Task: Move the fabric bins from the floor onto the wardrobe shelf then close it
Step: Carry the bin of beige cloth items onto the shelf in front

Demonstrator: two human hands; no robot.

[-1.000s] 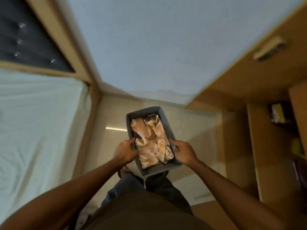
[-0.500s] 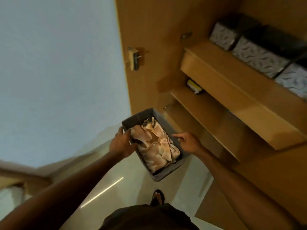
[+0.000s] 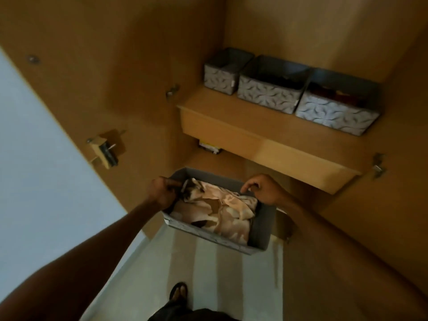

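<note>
The bin (image 3: pixel 259 230) is up off the floor, carried at about waist height in front of the open wardrobe, below the shelf (image 3: pixel 254 126) and not yet touching it. There is only the head view to go by. It shows the left hand (image 3: pixel 162 193) closed on the bin's left wall, thumb hooked over the rim. The right hand (image 3: pixel 264 188) sits at the far right rim with the fingers curled loosely; it seems to pinch the edge, though the grip looks lighter than the left one. Folded tan and cream cloth (image 3: pixel 222 209) fills the bin. On the shelf three patterned bins (image 3: pixel 273 96) already stand in a row, touching side by side, and they take up most of its right part. The door (image 3: pixel 81 89) hangs open on the left, its latch block (image 3: pixel 104 151) showing.

This looks like the carry step, with the lift to the shelf still to come. The next move calls for raising the bin clear of the shelf's front lip, keeping it level so the cloth stays in, and finding bare board, most likely left of the small bin. The door remains to be shut.
</note>
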